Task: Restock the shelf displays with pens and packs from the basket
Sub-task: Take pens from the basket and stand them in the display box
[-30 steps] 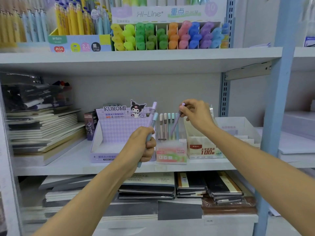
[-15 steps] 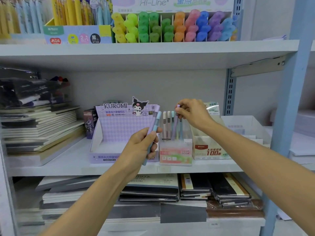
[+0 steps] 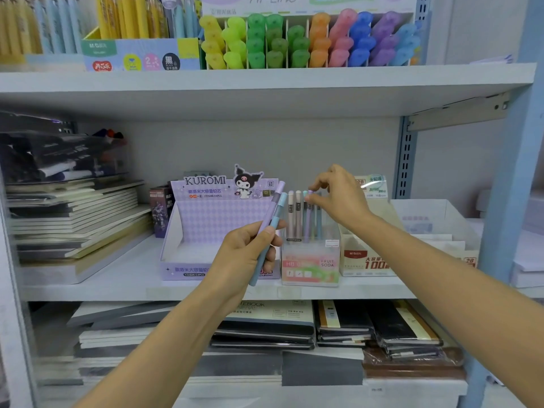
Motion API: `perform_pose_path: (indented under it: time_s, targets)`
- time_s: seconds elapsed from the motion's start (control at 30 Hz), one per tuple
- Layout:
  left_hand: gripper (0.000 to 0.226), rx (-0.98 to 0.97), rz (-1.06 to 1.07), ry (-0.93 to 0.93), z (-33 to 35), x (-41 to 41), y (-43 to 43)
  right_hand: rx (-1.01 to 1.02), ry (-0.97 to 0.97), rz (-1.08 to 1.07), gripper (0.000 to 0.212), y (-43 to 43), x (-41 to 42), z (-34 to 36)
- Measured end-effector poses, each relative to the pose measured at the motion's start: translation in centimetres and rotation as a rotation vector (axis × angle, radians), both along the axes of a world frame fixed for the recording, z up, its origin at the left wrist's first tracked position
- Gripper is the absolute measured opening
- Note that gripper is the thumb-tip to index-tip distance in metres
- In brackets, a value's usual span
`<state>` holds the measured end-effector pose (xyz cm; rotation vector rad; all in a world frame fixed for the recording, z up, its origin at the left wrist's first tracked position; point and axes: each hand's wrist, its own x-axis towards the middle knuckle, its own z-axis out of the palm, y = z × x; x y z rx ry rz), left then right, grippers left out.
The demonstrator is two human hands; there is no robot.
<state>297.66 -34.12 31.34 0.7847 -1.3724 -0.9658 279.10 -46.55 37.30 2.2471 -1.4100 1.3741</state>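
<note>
Left hand (image 3: 250, 251): about 6 o'clock from the middle of the view, in front of the middle shelf, with its fingers curled round two pens.
Held pens (image 3: 275, 214): one lilac and one pale blue, side by side, tilted with their caps toward 1 o'clock, in front of the right edge of the Kuromi box.
Right hand (image 3: 338, 198): at 3 o'clock from the middle of the view; thumb and forefinger pinch the cap of the standing lilac pen, and the other fingers are raised and loosely spread.
Standing lilac pen (image 3: 307, 219): upright in the Fruit Soda box, with cream pens at its 9 o'clock and a blue one at its 3 o'clock.
Fruit Soda box (image 3: 310, 270): on the middle shelf, at 3 o'clock of the left hand, between the two other boxes.
Kuromi box (image 3: 212, 219): just beside the Fruit Soda box, at its 9 o'clock.
M&G box (image 3: 365, 262): just beside the Fruit Soda box, at its 3 o'clock.
Highlighters (image 3: 309, 39): ranked by colour on the upper shelf, at 12 o'clock.
Notebooks (image 3: 73, 219): stacked on the middle shelf, at 9 o'clock.
</note>
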Motion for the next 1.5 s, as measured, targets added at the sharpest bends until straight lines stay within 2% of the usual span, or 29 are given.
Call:
perform_pose_path:
  time_s: [0.17, 0.2, 0.27, 0.33, 0.37, 0.43, 0.5, 0.63, 0.73, 0.87, 1.07, 1.2, 1.5]
  targets:
    - [0.023, 0.005, -0.005, -0.001, 0.2, 0.0, 0.1, 0.083, 0.046, 0.003, 0.028, 0.8, -0.3, 0.1]
    - [0.024, 0.004, -0.005, -0.006, 0.2, -0.1, 0.2, 0.085, -0.017, 0.062, 0.027, 1.3, -0.5, 0.2]
    - [0.023, -0.002, -0.004, -0.007, 0.4, -0.3, 0.4, 0.14, -0.258, 0.279, 0.021, 2.9, -0.6, 0.6]
    - [0.023, -0.009, 0.002, -0.007, 0.6, -0.6, 0.6, 0.29, -0.48, 0.509, 0.02, 5.0, -0.7, 0.9]
    - [0.022, -0.013, 0.006, -0.009, 0.7, -0.8, 0.8, 0.37, -0.511, 0.589, 0.023, 5.9, -0.7, 1.1]
    - [0.022, -0.02, 0.013, -0.013, 0.9, -1.3, 1.1, 0.475, -0.443, 0.671, 0.025, 7.6, -0.5, 1.1]
    - [0.021, -0.029, 0.018, -0.023, 1.1, -1.8, 1.5, 0.498, -0.398, 0.698, 0.022, 8.8, -0.2, 1.1]
    - [0.023, -0.051, -0.019, -0.031, 1.6, -2.4, 2.3, 0.528, -0.445, 0.72, 0.024, 10.1, -0.6, 1.8]
    - [0.018, -0.071, -0.024, 0.024, 2.0, -2.3, 2.7, 0.505, -0.538, 0.773, 0.013, 10.6, -1.5, 2.9]
    - [0.013, -0.031, 0.068, 0.057, 2.2, -2.0, 2.8, 0.332, -0.674, 0.628, 0.014, 9.9, -3.2, 4.5]
    - [0.027, -0.04, 0.236, -0.071, 1.9, -1.9, 2.5, 0.116, -0.52, 0.339, 0.012, 7.2, -4.3, 3.7]
    - [0.022, -0.041, 0.21, -0.053, 1.7, -1.9, 2.2, 0.107, -0.407, 0.261, 0.004, 5.1, -3.9, 2.3]
    - [0.017, -0.057, 0.148, -0.04, 0.8, -1.7, 0.8, 0.091, -0.208, 0.222, 0.003, 1.9, -2.8, -0.1]
